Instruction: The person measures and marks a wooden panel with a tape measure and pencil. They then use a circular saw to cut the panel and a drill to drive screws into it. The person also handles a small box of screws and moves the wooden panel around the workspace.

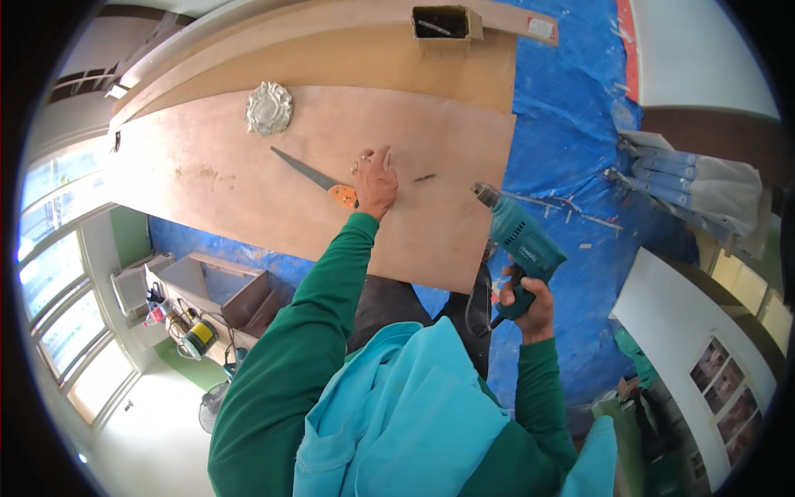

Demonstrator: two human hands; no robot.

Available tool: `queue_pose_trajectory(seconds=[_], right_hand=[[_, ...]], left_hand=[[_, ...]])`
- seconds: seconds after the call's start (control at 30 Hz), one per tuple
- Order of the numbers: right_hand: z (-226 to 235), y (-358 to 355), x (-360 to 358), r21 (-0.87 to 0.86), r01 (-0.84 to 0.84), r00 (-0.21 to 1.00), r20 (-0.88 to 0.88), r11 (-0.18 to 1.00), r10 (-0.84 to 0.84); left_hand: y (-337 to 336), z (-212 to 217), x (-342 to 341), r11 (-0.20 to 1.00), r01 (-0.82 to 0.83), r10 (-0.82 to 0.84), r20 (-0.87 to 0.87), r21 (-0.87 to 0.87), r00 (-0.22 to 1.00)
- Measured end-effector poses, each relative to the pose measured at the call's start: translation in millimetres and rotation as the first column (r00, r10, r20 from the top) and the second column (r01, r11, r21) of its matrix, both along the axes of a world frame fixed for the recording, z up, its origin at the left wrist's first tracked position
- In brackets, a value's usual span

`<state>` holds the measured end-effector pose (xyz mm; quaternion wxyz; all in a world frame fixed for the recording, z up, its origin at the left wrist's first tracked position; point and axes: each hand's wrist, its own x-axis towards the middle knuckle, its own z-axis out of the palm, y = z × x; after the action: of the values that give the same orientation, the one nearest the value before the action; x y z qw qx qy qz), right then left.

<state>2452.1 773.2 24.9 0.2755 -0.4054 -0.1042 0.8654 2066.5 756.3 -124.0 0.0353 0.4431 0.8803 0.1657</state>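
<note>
My right hand (pixel 537 313) is wrapped round the grip of a teal power drill (pixel 530 240), held beside the right edge of a brown wooden board (pixel 447 224). Its metal chuck points to the upper left, and no bit shows in it. On the board rests my left hand (pixel 375 184), fingers bent inward; anything pinched there is too small to make out. A handsaw (pixel 302 169) with an orange handle lies just left of that hand. To the hand's right is a short, dark, slim piece (pixel 424 178). A crumpled silvery dish (pixel 269 108) sits farther back.
An open cardboard box (pixel 440 43) stands at the far side on more boards. Blue sheeting (pixel 580 240) covers the floor. A folded ladder-like stand (pixel 687 178) is at the right. Tools and a yellow-labelled reel (pixel 199 338) lie at the lower left, near windows.
</note>
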Motion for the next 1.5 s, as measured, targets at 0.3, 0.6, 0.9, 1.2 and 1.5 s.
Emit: queue_pose_trajectory(seconds=[0.3,0.6,0.9,1.2,1.5], right_hand=[[-30.5,-18.0,-10.8,-0.183,0.099,0.984,-0.127,0.978,-0.124],[-29.1,-14.2,-0.7,-0.19,0.066,0.982,-0.159,0.98,-0.097],[-24.1,-15.2,1.8,-0.185,0.009,0.962,-0.268,0.983,-0.059],[-26.3,-18.6,7.3,-0.159,0.008,0.961,-0.27,0.987,-0.051],[-31.6,-22.1,16.0,-0.166,-0.037,0.965,-0.262,0.985,-0.008]], left_hand=[[3.9,-13.4,19.5,0.908,0.404,-0.327,0.418,-0.108,0.847],[15.1,65.2,24.5,0.998,0.052,-0.014,0.991,0.021,-0.136],[6.7,127.9,47.1,0.984,-0.176,-0.036,0.939,-0.026,-0.342],[10.2,156.6,32.6,0.983,0.177,-0.046,0.999,0.05,-0.025],[31.1,171.1,15.6,0.853,0.481,-0.316,0.933,0.201,0.17]])
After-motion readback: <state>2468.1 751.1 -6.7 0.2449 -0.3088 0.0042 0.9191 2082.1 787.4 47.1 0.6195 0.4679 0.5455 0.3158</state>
